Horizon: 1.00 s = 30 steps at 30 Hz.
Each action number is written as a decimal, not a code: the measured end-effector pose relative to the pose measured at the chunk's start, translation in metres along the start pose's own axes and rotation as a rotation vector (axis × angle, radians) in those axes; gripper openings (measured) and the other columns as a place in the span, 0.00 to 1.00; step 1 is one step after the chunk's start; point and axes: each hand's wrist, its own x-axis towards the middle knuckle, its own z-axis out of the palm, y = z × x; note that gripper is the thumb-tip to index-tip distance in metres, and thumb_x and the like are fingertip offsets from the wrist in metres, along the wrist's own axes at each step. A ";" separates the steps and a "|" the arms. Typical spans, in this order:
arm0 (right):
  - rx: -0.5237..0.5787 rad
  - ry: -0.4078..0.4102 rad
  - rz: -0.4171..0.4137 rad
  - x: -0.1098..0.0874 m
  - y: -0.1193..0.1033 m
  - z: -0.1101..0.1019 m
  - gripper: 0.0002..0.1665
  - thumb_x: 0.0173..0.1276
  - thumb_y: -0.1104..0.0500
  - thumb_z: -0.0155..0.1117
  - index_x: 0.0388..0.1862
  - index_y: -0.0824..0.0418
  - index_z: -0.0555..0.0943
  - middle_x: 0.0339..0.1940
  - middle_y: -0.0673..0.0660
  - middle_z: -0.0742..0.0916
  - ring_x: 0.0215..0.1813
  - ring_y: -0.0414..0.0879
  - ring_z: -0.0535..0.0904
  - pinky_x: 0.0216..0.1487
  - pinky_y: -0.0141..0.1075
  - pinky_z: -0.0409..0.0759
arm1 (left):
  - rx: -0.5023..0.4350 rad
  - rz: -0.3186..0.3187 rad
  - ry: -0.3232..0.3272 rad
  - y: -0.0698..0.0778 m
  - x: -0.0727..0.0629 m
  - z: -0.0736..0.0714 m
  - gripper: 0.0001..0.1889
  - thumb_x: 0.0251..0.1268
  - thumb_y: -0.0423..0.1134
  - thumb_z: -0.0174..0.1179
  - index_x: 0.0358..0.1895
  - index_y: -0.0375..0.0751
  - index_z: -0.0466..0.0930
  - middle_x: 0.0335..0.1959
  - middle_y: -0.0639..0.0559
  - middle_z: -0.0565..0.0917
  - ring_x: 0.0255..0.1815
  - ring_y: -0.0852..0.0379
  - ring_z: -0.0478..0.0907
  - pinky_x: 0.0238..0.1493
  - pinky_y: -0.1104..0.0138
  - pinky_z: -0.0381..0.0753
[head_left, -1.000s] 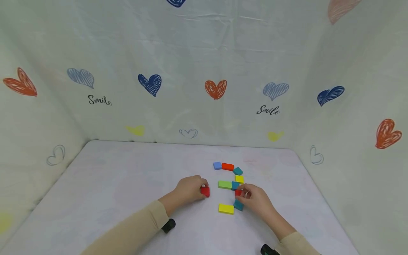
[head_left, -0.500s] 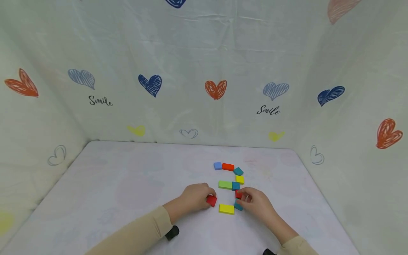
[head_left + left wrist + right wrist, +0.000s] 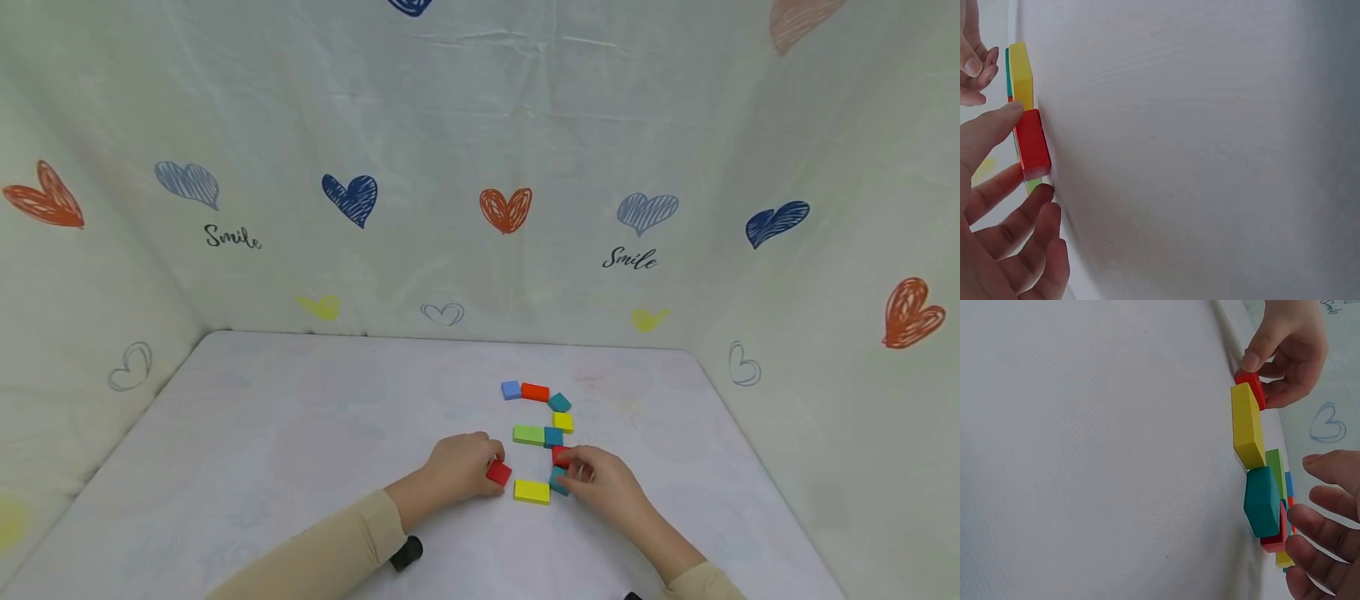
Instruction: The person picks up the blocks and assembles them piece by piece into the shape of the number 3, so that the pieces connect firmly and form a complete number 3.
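My left hand [image 3: 461,467] pinches a red block [image 3: 498,473] between thumb and forefinger, just left of a long yellow block [image 3: 532,492] on the table. In the left wrist view, this red block [image 3: 1033,145] sits close to the end of the yellow block [image 3: 1021,70]. My right hand [image 3: 606,481] hovers by a teal block [image 3: 558,480] and a second red block [image 3: 559,457], partly covering them. Its fingers are relaxed; in the right wrist view they hang beside the teal block [image 3: 1262,501] with nothing pinched.
Further back, a light green block [image 3: 528,434], a blue block [image 3: 553,437] and a small yellow block [image 3: 562,422] carry on the line. At its far end lie a teal corner piece [image 3: 559,402], an orange-red block [image 3: 536,392] and a light blue block [image 3: 511,390]. White cloth walls [image 3: 420,267] surround the table.
My left hand has brought its red block rightward and nearer to me, up beside the long yellow block, and turned it. My right hand has shifted slightly nearer to me, uncovering more of the blue block.
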 end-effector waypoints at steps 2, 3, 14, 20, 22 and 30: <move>-0.007 0.001 0.004 0.000 0.001 0.000 0.14 0.56 0.58 0.76 0.42 0.55 0.84 0.25 0.45 0.77 0.28 0.42 0.71 0.26 0.30 0.72 | 0.001 -0.009 0.001 0.001 0.000 0.000 0.20 0.49 0.51 0.75 0.46 0.51 0.83 0.30 0.59 0.75 0.30 0.63 0.70 0.31 0.70 0.74; -0.010 0.002 0.004 -0.001 0.001 0.000 0.14 0.56 0.58 0.76 0.42 0.55 0.84 0.25 0.45 0.77 0.28 0.42 0.71 0.26 0.30 0.72 | 0.001 -0.009 0.000 0.001 0.000 0.001 0.20 0.49 0.51 0.75 0.46 0.51 0.83 0.30 0.60 0.75 0.31 0.63 0.70 0.31 0.70 0.74; -0.003 0.018 -0.012 -0.004 0.002 -0.001 0.14 0.55 0.60 0.77 0.41 0.56 0.84 0.25 0.45 0.77 0.28 0.43 0.71 0.25 0.30 0.72 | -0.014 0.017 -0.007 0.002 0.000 0.003 0.20 0.49 0.49 0.75 0.47 0.52 0.83 0.32 0.60 0.77 0.34 0.62 0.72 0.33 0.69 0.77; -0.013 0.022 -0.018 -0.006 0.001 -0.002 0.14 0.55 0.61 0.76 0.41 0.56 0.84 0.25 0.45 0.77 0.28 0.42 0.71 0.25 0.30 0.72 | -0.019 0.045 -0.007 0.002 -0.002 0.002 0.20 0.50 0.48 0.74 0.47 0.52 0.83 0.33 0.60 0.77 0.34 0.62 0.72 0.33 0.69 0.77; -0.022 0.021 -0.015 -0.006 0.001 -0.003 0.14 0.55 0.60 0.76 0.41 0.56 0.84 0.25 0.44 0.77 0.28 0.42 0.71 0.25 0.30 0.72 | -0.018 0.052 -0.007 0.002 -0.003 0.002 0.19 0.50 0.47 0.74 0.47 0.52 0.83 0.33 0.60 0.77 0.34 0.62 0.72 0.33 0.70 0.76; -0.036 0.030 0.018 -0.004 0.003 -0.005 0.15 0.55 0.60 0.76 0.42 0.56 0.84 0.26 0.43 0.79 0.29 0.42 0.72 0.26 0.30 0.73 | -0.019 0.067 -0.009 0.003 -0.003 0.001 0.20 0.50 0.47 0.75 0.48 0.53 0.83 0.33 0.61 0.77 0.34 0.63 0.71 0.32 0.70 0.76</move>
